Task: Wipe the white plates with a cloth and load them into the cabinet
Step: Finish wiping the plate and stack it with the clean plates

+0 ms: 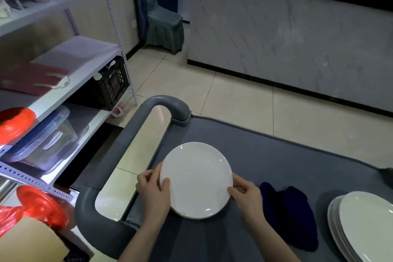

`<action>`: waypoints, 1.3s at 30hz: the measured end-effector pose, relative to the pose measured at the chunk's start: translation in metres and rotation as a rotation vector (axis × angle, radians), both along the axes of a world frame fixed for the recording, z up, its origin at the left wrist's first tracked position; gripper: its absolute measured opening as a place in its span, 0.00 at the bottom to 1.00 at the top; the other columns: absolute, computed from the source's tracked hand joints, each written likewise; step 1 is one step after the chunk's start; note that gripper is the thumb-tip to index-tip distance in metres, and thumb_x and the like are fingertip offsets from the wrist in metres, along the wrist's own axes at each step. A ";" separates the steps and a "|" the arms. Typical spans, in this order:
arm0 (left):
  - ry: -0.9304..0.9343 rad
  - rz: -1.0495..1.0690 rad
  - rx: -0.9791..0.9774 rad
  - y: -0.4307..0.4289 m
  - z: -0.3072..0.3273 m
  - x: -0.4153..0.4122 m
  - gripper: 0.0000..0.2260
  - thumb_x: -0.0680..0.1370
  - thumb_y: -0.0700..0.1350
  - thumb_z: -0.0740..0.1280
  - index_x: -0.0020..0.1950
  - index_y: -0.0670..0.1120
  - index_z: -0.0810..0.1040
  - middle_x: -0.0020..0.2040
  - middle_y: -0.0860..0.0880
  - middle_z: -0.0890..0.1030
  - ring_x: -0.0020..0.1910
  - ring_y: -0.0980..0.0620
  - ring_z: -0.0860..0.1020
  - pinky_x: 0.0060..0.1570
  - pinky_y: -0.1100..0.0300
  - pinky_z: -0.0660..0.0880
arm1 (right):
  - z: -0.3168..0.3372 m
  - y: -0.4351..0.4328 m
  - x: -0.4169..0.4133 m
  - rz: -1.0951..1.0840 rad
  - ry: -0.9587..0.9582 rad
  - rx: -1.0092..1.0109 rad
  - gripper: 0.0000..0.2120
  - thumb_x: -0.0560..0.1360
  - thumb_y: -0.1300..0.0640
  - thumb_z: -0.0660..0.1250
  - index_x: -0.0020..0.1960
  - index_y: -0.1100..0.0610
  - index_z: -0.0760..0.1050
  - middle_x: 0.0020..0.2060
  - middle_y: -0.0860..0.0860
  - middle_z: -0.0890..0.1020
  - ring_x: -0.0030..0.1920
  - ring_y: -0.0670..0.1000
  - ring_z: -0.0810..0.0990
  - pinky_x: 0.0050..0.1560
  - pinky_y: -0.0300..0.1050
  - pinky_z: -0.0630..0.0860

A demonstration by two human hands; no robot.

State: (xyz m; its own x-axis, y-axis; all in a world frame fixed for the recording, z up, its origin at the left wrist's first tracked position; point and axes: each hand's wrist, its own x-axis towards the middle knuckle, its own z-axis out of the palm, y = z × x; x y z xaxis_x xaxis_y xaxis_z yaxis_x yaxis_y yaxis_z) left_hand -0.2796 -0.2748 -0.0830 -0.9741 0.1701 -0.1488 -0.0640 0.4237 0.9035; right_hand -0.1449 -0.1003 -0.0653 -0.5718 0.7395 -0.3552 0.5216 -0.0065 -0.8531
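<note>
A round white plate (196, 178) sits over the grey cart top (276, 164), with another plate's rim showing under its near edge. My left hand (154, 189) grips its left rim, thumb on top. My right hand (244, 195) pinches its right rim. A dark blue cloth (291, 215) lies bunched on the cart just right of my right hand. A stack of white plates (363, 225) stands at the cart's right edge.
The cart's grey handle (119, 161) loops at the left. White metal shelving (63, 83) on the left holds a clear lidded box (44, 140), red lids, a black crate (112, 85). A marble-look counter wall (297, 34) stands beyond the tiled floor.
</note>
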 end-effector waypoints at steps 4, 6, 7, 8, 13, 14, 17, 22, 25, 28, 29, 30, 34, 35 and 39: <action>0.024 -0.029 -0.036 0.000 0.001 0.000 0.21 0.78 0.35 0.63 0.70 0.47 0.74 0.56 0.50 0.65 0.57 0.51 0.65 0.56 0.59 0.66 | 0.002 0.001 0.000 0.043 -0.002 0.043 0.24 0.70 0.67 0.65 0.48 0.37 0.83 0.40 0.53 0.84 0.37 0.52 0.80 0.49 0.55 0.80; 0.049 -0.031 -0.090 0.000 0.002 -0.002 0.21 0.78 0.35 0.64 0.71 0.45 0.73 0.56 0.50 0.65 0.58 0.50 0.65 0.57 0.58 0.66 | 0.004 0.004 0.001 0.078 -0.015 0.050 0.22 0.71 0.66 0.65 0.51 0.40 0.83 0.44 0.55 0.84 0.39 0.51 0.81 0.50 0.54 0.81; 0.070 -0.027 -0.121 0.000 0.003 -0.003 0.22 0.77 0.35 0.65 0.71 0.44 0.73 0.56 0.49 0.65 0.59 0.49 0.66 0.59 0.58 0.66 | 0.006 0.005 0.002 0.090 -0.016 0.050 0.21 0.72 0.65 0.66 0.52 0.40 0.83 0.46 0.54 0.84 0.41 0.51 0.82 0.51 0.53 0.81; 0.103 -0.021 -0.144 0.001 0.005 -0.003 0.23 0.77 0.35 0.66 0.71 0.44 0.73 0.57 0.49 0.65 0.59 0.47 0.66 0.60 0.56 0.66 | 0.007 0.008 0.004 0.092 -0.011 0.050 0.19 0.73 0.64 0.67 0.53 0.42 0.83 0.47 0.53 0.83 0.43 0.52 0.83 0.51 0.53 0.81; 0.264 -0.086 -0.072 0.024 0.023 0.015 0.17 0.78 0.38 0.66 0.65 0.51 0.77 0.57 0.53 0.71 0.59 0.51 0.72 0.57 0.58 0.69 | 0.017 0.030 0.029 0.027 0.025 0.103 0.10 0.76 0.61 0.70 0.56 0.52 0.81 0.51 0.49 0.80 0.47 0.46 0.80 0.51 0.48 0.80; 0.262 -0.129 -0.035 0.033 0.028 0.022 0.14 0.78 0.39 0.66 0.62 0.53 0.78 0.56 0.54 0.74 0.57 0.54 0.74 0.56 0.59 0.71 | 0.020 0.036 0.037 0.031 0.033 0.132 0.09 0.77 0.60 0.70 0.56 0.52 0.81 0.50 0.49 0.81 0.45 0.45 0.80 0.49 0.44 0.80; 0.212 -0.284 0.040 0.070 0.040 0.051 0.11 0.79 0.40 0.66 0.54 0.57 0.80 0.50 0.61 0.81 0.49 0.63 0.77 0.47 0.73 0.72 | 0.034 0.060 0.073 0.048 0.041 0.245 0.07 0.78 0.58 0.68 0.53 0.49 0.81 0.46 0.44 0.82 0.43 0.41 0.80 0.47 0.33 0.76; 0.164 -0.512 0.074 0.145 0.051 0.125 0.09 0.78 0.40 0.67 0.49 0.56 0.81 0.44 0.59 0.83 0.44 0.65 0.79 0.43 0.73 0.73 | 0.054 0.115 0.163 -0.031 -0.005 0.476 0.08 0.76 0.60 0.70 0.53 0.51 0.83 0.44 0.42 0.82 0.44 0.38 0.79 0.48 0.31 0.73; 0.124 -0.634 0.085 0.191 0.054 0.174 0.09 0.78 0.42 0.68 0.48 0.57 0.80 0.44 0.58 0.83 0.45 0.64 0.80 0.45 0.70 0.75 | 0.058 0.152 0.222 -0.097 -0.105 0.580 0.08 0.75 0.59 0.71 0.53 0.52 0.83 0.44 0.45 0.82 0.40 0.42 0.78 0.46 0.37 0.72; 0.064 -0.710 0.080 0.228 0.051 0.221 0.06 0.78 0.44 0.69 0.50 0.55 0.81 0.45 0.59 0.82 0.45 0.67 0.78 0.45 0.73 0.74 | 0.055 0.185 0.277 -0.143 -0.194 0.594 0.10 0.74 0.59 0.73 0.54 0.52 0.83 0.45 0.47 0.81 0.37 0.45 0.76 0.46 0.42 0.71; 0.048 -0.725 0.077 0.237 0.049 0.235 0.05 0.78 0.44 0.69 0.50 0.55 0.80 0.45 0.59 0.82 0.45 0.67 0.78 0.44 0.73 0.74 | 0.052 0.194 0.293 -0.149 -0.221 0.587 0.11 0.73 0.58 0.73 0.55 0.52 0.83 0.45 0.47 0.80 0.37 0.45 0.75 0.46 0.41 0.70; 0.035 -0.734 0.078 0.244 0.046 0.248 0.06 0.77 0.45 0.70 0.50 0.56 0.80 0.45 0.58 0.82 0.45 0.67 0.78 0.44 0.74 0.74 | 0.050 0.201 0.307 -0.157 -0.249 0.575 0.12 0.73 0.58 0.73 0.56 0.53 0.83 0.46 0.47 0.79 0.38 0.46 0.75 0.46 0.40 0.69; 0.030 -0.728 0.009 0.266 0.034 0.286 0.09 0.74 0.46 0.73 0.51 0.56 0.79 0.48 0.56 0.78 0.45 0.63 0.78 0.45 0.71 0.74 | 0.038 0.224 0.347 -0.165 -0.324 0.525 0.18 0.72 0.59 0.75 0.61 0.55 0.80 0.51 0.54 0.75 0.51 0.55 0.78 0.52 0.44 0.72; 0.032 -0.722 -0.023 0.271 0.031 0.293 0.10 0.74 0.46 0.73 0.53 0.55 0.79 0.49 0.55 0.76 0.45 0.61 0.78 0.45 0.71 0.73 | 0.036 0.229 0.354 -0.155 -0.345 0.520 0.20 0.72 0.58 0.75 0.63 0.55 0.79 0.52 0.54 0.74 0.53 0.56 0.77 0.54 0.44 0.72; 0.061 -0.678 -0.116 0.282 0.022 0.308 0.17 0.73 0.43 0.72 0.60 0.54 0.76 0.50 0.55 0.71 0.43 0.58 0.76 0.41 0.74 0.70 | 0.031 0.241 0.369 -0.153 -0.374 0.467 0.28 0.70 0.58 0.76 0.69 0.55 0.74 0.53 0.54 0.71 0.55 0.55 0.74 0.55 0.44 0.72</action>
State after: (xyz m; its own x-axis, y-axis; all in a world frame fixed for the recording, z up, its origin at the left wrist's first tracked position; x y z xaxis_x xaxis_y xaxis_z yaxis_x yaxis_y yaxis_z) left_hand 0.0287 0.0069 -0.0610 -0.6652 0.7313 -0.1508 0.2990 0.4460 0.8436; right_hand 0.2238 0.1405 -0.0344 -0.3462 0.9292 -0.1295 0.8085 0.2255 -0.5435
